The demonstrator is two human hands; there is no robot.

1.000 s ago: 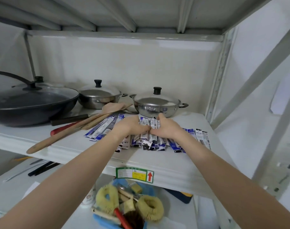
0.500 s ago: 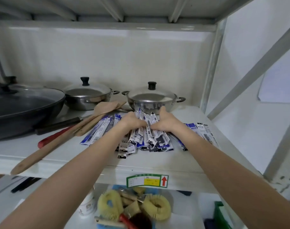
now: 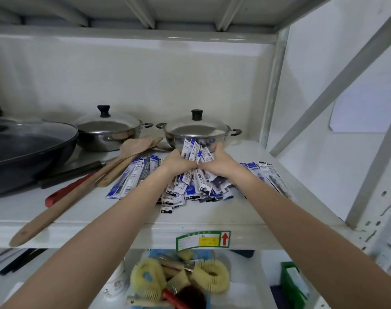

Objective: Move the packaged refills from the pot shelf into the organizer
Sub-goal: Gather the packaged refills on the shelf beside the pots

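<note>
A heap of blue-and-white packaged refills [image 3: 196,188] lies in the middle of the white pot shelf [image 3: 114,233]. My left hand [image 3: 176,162] and my right hand [image 3: 219,162] meet over the heap and clutch a bunch of refills [image 3: 195,151] whose upper ends fan out above my fingers, tilted up off the shelf. More refills lie flat to the left [image 3: 132,177] and to the right [image 3: 268,175] of my hands. A green organizer [image 3: 293,284] shows partly at the lower right, below the shelf.
Two lidded steel pots [image 3: 199,130] [image 3: 107,128] and a dark wok [image 3: 27,150] stand behind the heap. Wooden spatulas [image 3: 83,186] and a red-handled tool [image 3: 65,194] lie at the left. A tub of brushes [image 3: 178,282] sits below. A shelf post [image 3: 272,85] rises at the right.
Both hands have gathered the bunch tighter and raised its upper ends higher against the right pot. The camera has moved closer and slightly right.
</note>
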